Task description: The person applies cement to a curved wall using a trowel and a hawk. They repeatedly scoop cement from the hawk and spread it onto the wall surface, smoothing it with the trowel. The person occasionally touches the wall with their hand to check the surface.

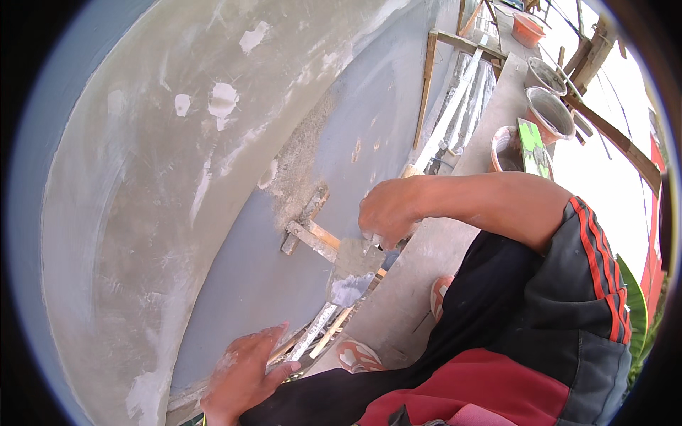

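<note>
My right hand (391, 211) is closed around a putty knife (348, 257), whose flat blade points down and carries a pale smear of wet filler at its tip. The blade overlaps a wooden bracket (316, 240) standing out from the wall; I cannot tell if they touch. Low on the left, my left hand (249, 373) is held with its fingers stretched and apart, nothing in it, close to the blue-grey wall (241, 263). On the left rises a plastered wall surface (149, 177) with white filler patches and streaks.
Below me runs a narrow grey walkway (444, 245), where my sandalled feet show. Several mortar-stained buckets (550, 113) line its right side, with a green float (533, 149) propped on the nearest. Wooden poles (614, 138) and a long pale batten (451, 106) stand farther off.
</note>
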Motion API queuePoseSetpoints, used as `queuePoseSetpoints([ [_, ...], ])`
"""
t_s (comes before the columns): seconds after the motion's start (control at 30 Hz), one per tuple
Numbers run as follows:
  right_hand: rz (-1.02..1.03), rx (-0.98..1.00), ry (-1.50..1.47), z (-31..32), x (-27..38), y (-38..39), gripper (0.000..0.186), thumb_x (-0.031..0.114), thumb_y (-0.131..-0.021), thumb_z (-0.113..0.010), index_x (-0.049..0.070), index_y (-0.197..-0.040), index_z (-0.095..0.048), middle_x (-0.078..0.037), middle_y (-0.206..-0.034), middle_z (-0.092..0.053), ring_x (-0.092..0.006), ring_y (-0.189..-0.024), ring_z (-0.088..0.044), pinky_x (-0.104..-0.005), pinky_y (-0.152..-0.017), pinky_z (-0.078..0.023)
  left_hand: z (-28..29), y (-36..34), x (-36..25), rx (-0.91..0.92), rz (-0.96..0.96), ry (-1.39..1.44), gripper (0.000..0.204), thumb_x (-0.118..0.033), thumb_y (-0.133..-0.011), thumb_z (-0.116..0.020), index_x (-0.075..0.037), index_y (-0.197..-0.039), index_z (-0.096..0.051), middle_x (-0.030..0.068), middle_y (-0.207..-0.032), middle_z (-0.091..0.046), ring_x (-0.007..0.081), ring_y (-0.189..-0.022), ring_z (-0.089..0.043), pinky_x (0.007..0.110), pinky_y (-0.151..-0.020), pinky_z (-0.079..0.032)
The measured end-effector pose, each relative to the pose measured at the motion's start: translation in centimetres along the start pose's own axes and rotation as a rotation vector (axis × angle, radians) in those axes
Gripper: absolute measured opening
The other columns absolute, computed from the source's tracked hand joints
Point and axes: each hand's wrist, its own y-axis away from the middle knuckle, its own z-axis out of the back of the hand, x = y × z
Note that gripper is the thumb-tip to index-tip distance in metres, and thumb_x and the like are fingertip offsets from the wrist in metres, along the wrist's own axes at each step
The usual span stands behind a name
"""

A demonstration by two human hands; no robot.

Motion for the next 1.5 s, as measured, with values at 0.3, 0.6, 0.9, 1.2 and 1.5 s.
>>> queuePoseSetpoints([
  [0.3,0.035,0.012,-0.010,-1.4,-0.5,-1.8,0.033,0.029,-0.085,-0.080,0.002,-0.104,-0.082,-0.020,-0.094,-0.078,-0.0424,-0.095,-0.074,-0.0550,-0.085,-0.057,0.7,-0.3,1.0,0.152,0.177,0.113,0.075,-0.047,-0.105,-0.074,-0.008,-0.165,-0.052,0.0250,-0.153,-0.065,0.0434,-0.143,-0.061,0.049,-0.120,-0.047],
  [0.6,0.043,0.027,0.034,-1.1,-0.1,-1.4,0.032,0.029,-0.086,-0.079,0.004,-0.106,-0.082,-0.019,-0.096,-0.079,-0.0416,-0.096,-0.074,-0.0545,-0.086,-0.057,0.6,0.5,1.6,0.107,0.128,0.125,0.082,-0.046,-0.100,-0.082,-0.012,-0.167,-0.050,0.0234,-0.140,-0.072,0.0388,-0.123,-0.072,0.045,-0.093,-0.061],
  [0.9,0.028,0.033,0.020,-0.8,0.4,-1.9,0.030,0.028,-0.085,-0.082,0.001,-0.098,-0.082,-0.019,-0.096,-0.079,-0.0409,-0.094,-0.074,-0.0538,-0.082,-0.057,0.7,0.7,1.2,0.130,0.182,0.120,0.082,-0.045,-0.100,-0.083,-0.015,-0.168,-0.049,0.0247,-0.146,-0.070,0.0360,-0.130,-0.072,0.041,-0.082,-0.066],
  [1.2,0.019,0.017,-0.018,-1.5,0.1,-1.6,0.030,0.030,-0.087,-0.081,0.002,-0.099,-0.082,-0.018,-0.097,-0.079,-0.0392,-0.095,-0.075,-0.0539,-0.083,-0.057,1.0,-0.1,0.9,0.196,0.224,0.100,0.086,-0.049,-0.100,-0.082,-0.013,-0.170,-0.046,0.0241,-0.145,-0.070,0.0348,-0.117,-0.076,0.041,-0.086,-0.064],
  [1.5,0.020,0.130,0.014,-0.4,0.8,-1.7,0.050,0.034,-0.087,-0.084,0.004,-0.126,-0.079,-0.017,-0.123,-0.077,-0.0380,-0.115,-0.073,-0.0534,-0.095,-0.059,1.6,0.6,0.6,0.253,0.242,0.110,0.086,-0.060,-0.108,-0.067,-0.012,-0.174,-0.038,0.0250,-0.148,-0.067,0.0328,-0.112,-0.075,0.043,-0.089,-0.062],
])
